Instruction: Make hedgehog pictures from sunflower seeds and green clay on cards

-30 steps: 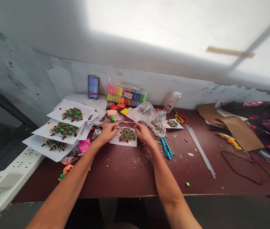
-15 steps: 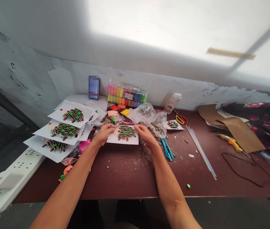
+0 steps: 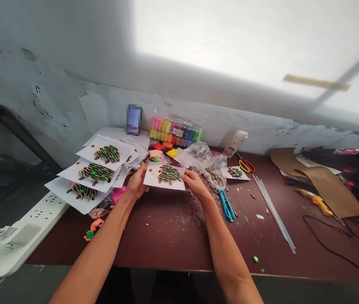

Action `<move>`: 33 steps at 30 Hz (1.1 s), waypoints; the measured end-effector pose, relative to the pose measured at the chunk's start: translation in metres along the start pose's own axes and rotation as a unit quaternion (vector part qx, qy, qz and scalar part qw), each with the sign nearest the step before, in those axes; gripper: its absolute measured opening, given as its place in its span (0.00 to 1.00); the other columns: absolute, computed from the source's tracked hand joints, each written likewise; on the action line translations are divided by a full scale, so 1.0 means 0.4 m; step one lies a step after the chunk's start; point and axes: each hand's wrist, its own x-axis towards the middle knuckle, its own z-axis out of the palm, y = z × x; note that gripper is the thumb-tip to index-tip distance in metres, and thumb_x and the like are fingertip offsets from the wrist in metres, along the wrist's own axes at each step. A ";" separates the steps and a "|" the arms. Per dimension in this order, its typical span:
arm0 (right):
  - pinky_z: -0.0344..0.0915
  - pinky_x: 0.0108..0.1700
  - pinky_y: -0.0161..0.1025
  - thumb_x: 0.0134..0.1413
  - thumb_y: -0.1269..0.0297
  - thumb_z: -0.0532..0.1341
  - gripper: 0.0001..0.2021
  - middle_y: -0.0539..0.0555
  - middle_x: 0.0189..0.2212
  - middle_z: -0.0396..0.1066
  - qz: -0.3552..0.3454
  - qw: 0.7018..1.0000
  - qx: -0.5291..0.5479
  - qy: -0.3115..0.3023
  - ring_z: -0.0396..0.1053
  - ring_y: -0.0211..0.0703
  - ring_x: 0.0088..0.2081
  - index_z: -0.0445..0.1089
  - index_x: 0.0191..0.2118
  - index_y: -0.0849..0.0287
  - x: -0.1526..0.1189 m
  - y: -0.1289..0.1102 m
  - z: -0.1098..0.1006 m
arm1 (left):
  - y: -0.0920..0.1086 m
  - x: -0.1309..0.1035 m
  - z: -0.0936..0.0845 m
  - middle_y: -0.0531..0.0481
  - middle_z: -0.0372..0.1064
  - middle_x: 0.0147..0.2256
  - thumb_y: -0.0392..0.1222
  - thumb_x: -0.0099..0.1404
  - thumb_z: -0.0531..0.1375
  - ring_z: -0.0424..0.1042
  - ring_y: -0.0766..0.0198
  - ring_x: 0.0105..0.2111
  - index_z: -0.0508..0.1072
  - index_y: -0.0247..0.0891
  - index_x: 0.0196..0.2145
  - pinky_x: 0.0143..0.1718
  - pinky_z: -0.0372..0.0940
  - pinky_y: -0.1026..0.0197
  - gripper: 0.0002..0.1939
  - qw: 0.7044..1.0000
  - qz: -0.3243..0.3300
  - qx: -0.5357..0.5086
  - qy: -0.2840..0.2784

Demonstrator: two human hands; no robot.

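Observation:
Between my two hands a white card (image 3: 152, 180) is held up over the table, tilted toward me. On it is a hedgehog picture (image 3: 169, 173) with a peach clay face, striped sunflower seeds for spines and green clay dots. My left hand (image 3: 137, 184) grips the card's left edge, with some fingers hidden behind it. My right hand (image 3: 193, 183) pinches its right edge between thumb and fingers. To the left, several similar hedgehog cards (image 3: 72, 195) lie stacked and overlapping. Beyond my right hand lies a clear plastic bag (image 3: 195, 155) with sunflower seeds (image 3: 215, 178).
A blue utility knife (image 3: 227, 205), scissors (image 3: 246, 165), clear glue sticks (image 3: 274, 215) and a yellow glue gun (image 3: 317, 201) lie to the right. At the back stand a bottle (image 3: 235, 143), a phone (image 3: 134, 120) and a clay pack (image 3: 176, 133). A power strip (image 3: 24, 236) sits left.
The card's left edge shows more fully now, as my left hand has shifted its fingers toward the back of it. The whole view has moved slightly, so the scene sits farther right and lower.

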 end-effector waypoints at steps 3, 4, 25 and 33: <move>0.58 0.23 0.30 0.45 0.51 0.69 0.17 0.47 0.24 0.71 -0.006 0.999 0.029 0.017 0.60 0.33 0.22 0.74 0.37 0.58 0.000 -0.003 0.009 | -0.005 0.000 0.000 0.39 0.80 0.40 0.50 0.74 0.52 0.80 0.53 0.37 0.74 0.31 0.52 0.40 0.76 0.53 0.22 0.999 -0.003 -0.032 0.032; 0.58 0.22 0.30 0.44 0.51 0.69 0.17 0.47 0.24 0.71 -0.009 0.999 0.037 0.028 0.60 0.33 0.22 0.73 0.37 0.58 0.000 -0.004 0.015 | -0.009 -0.001 0.003 0.39 0.80 0.41 0.50 0.74 0.51 0.79 0.54 0.37 0.74 0.31 0.52 0.40 0.75 0.53 0.22 0.998 0.003 -0.050 0.039; 0.60 0.24 0.30 0.45 0.49 0.67 0.17 0.47 0.24 0.69 0.007 0.999 0.012 0.042 0.65 0.33 0.23 0.68 0.32 0.58 -0.005 0.022 0.106 | -0.021 -0.029 0.079 0.39 0.76 0.51 0.48 0.72 0.53 0.73 0.48 0.53 0.74 0.35 0.55 0.54 0.69 0.42 0.21 0.974 0.107 -0.201 0.005; 0.58 0.24 0.31 0.47 0.48 0.65 0.16 0.44 0.18 0.64 -0.017 0.998 -0.019 0.063 0.60 0.33 0.20 0.65 0.29 0.56 -0.004 0.017 0.105 | -0.016 -0.045 0.078 0.39 0.76 0.51 0.57 0.71 0.54 0.71 0.45 0.55 0.74 0.38 0.55 0.54 0.68 0.40 0.25 0.971 0.099 -0.216 0.000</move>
